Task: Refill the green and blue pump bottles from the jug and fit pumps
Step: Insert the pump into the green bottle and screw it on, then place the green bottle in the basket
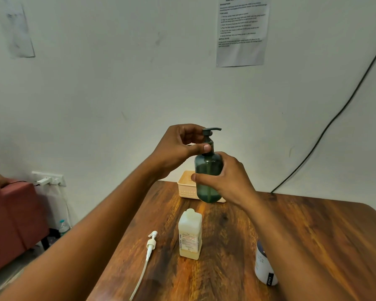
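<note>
I hold the green pump bottle (pixel 207 170) in the air above the wooden table (pixel 313 231). My right hand (pixel 224 179) wraps around its body. My left hand (pixel 178 146) pinches the collar of the dark pump (pixel 210 132) sitting on the bottle's neck. The pale jug (pixel 190 234) stands upright on the table below, with a little yellowish liquid at its bottom. A white pump (pixel 149 248) with a long tube lies on the table left of the jug. A white bottle with a dark top (pixel 264 266) stands partly hidden behind my right forearm.
A peach plastic basket (pixel 186 186) sits at the table's far edge, behind the green bottle. A black cable (pixel 334 118) runs down the wall on the right. A red seat (pixel 11 216) and a wall socket (pixel 48 178) are to the left.
</note>
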